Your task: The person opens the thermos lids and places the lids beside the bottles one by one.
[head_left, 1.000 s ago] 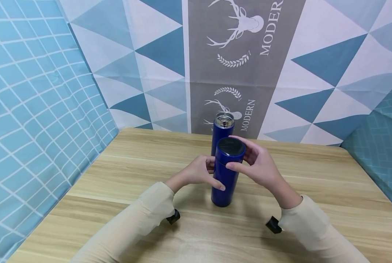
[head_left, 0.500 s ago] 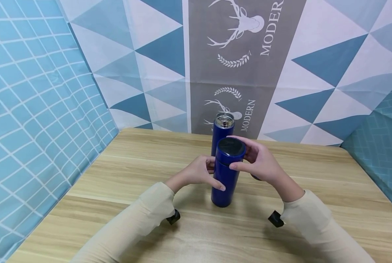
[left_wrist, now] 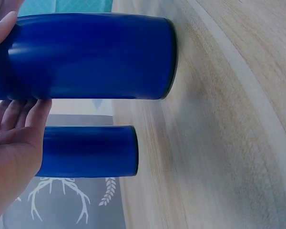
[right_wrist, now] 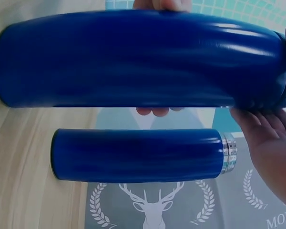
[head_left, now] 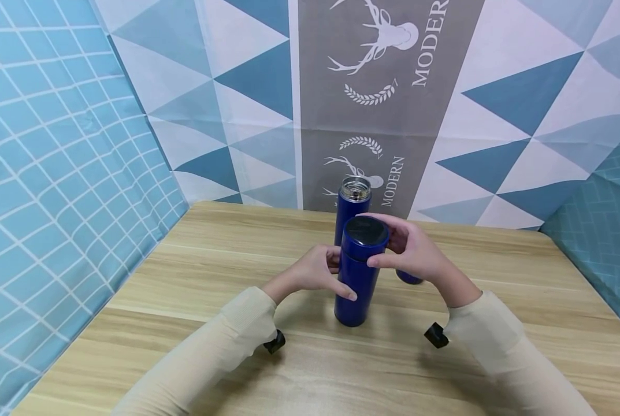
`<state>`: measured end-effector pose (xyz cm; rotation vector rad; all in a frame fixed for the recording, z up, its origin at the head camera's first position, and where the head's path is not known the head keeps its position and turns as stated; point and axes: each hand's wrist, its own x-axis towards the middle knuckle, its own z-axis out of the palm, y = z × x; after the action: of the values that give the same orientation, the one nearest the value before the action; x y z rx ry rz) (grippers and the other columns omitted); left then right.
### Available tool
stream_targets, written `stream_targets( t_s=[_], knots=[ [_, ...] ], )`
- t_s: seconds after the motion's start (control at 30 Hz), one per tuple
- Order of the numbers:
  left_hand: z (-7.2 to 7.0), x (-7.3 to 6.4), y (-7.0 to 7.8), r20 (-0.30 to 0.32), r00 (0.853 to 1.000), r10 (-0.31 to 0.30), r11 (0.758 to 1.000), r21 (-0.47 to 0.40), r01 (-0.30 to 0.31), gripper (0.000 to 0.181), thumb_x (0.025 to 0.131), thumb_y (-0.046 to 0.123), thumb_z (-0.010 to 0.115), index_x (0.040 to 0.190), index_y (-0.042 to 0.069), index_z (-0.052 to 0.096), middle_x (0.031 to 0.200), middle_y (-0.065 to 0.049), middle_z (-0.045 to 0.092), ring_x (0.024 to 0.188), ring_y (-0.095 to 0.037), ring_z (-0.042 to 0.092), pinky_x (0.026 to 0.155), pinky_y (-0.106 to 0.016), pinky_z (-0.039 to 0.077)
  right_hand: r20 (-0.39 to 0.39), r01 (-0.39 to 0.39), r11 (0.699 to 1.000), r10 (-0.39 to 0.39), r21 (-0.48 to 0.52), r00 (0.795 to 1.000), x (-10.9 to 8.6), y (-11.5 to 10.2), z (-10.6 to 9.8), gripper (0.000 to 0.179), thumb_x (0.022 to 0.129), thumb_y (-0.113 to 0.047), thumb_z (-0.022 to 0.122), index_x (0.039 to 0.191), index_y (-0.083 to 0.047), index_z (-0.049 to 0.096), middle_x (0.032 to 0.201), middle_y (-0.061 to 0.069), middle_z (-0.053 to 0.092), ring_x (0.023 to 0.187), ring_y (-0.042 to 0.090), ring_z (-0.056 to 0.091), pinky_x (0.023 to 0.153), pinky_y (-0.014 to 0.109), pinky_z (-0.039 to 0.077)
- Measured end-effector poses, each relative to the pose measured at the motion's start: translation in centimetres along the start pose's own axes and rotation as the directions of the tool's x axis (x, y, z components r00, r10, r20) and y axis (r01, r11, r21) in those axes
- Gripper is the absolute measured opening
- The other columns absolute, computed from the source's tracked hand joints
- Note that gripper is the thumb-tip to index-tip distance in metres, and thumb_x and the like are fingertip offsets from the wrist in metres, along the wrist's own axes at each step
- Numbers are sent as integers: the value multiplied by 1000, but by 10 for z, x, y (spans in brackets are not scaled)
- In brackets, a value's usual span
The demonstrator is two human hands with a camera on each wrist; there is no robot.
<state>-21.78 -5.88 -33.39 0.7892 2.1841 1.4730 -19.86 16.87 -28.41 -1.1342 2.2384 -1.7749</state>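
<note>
A dark blue thermos flask (head_left: pixel 353 300) with a black-topped lid (head_left: pixel 366 232) stands upright near the middle of the table. My left hand (head_left: pixel 317 270) grips its body from the left, thumb in front and fingers behind. Around the lid curl the thumb and fingers of my right hand (head_left: pixel 411 248), from the right. A thin dark seam shows between lid and body in the right wrist view. Just behind stands a second blue flask (right_wrist: pixel 138 155) without a lid, its bare metal neck (head_left: pixel 355 189) showing. Neither hand touches this one in the right wrist view.
Beyond my right hand a round blue piece (head_left: pixel 409 278) sits on the wooden table (head_left: pixel 211 231), mostly hidden by the hand. A patterned cloth (head_left: pixel 257 115) hangs along the table's back edge, and a blue tiled-pattern sheet (head_left: pixel 55 173) runs along the left.
My right hand has turned a little on the lid, its thumb sliding rightward. The blue piece behind that hand has come into view. My left hand and both flasks stay in place.
</note>
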Motion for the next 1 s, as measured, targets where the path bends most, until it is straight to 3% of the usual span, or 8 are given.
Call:
stream_targets(
  t_s=[0.2, 0.37, 0.77, 1.0],
  knots=[
    [0, 0, 0, -1, 1000, 4, 1000, 0, -4, 58, 67, 6, 84, 121, 4, 62, 120, -11, 69, 110, -19, 67, 99, -31, 53, 65, 48, 998, -51, 40, 997, 5, 4, -7, 67, 82, -2, 73, 137, 14, 37, 131, 10, 62, 116, 17, 64, 96, 23, 53],
    [0, 0, 0, -2, 1000, 3, 1000, 2, -3, 58, 67, 6, 84, 121, 4, 62, 120, -12, 69, 108, -19, 68, 98, -31, 53, 85, 42, 997, -47, 68, 995, 7, 7, -10, 71, 81, -4, 74, 137, 16, 35, 132, 8, 61, 117, 16, 63, 96, 23, 52],
    [1, 0, 0, 4, 1000, 0, 1000, -7, 0, 57, 68, 5, 84, 120, 3, 62, 120, -12, 69, 108, -19, 68, 98, -31, 53, 163, -14, 988, -12, 157, 987, 12, 18, -17, 78, 80, -15, 78, 140, 11, 36, 129, 3, 64, 111, 11, 66, 91, 27, 56],
    [0, 1, 0, -2, 1000, 7, 1000, -7, -7, 56, 67, 4, 84, 119, 2, 62, 118, -13, 70, 106, -19, 68, 97, -31, 54, 221, 24, 978, -70, 207, 973, 17, 23, -22, 75, 81, -15, 77, 140, 9, 38, 128, -2, 65, 111, 11, 66, 90, 27, 56]
  ],
)
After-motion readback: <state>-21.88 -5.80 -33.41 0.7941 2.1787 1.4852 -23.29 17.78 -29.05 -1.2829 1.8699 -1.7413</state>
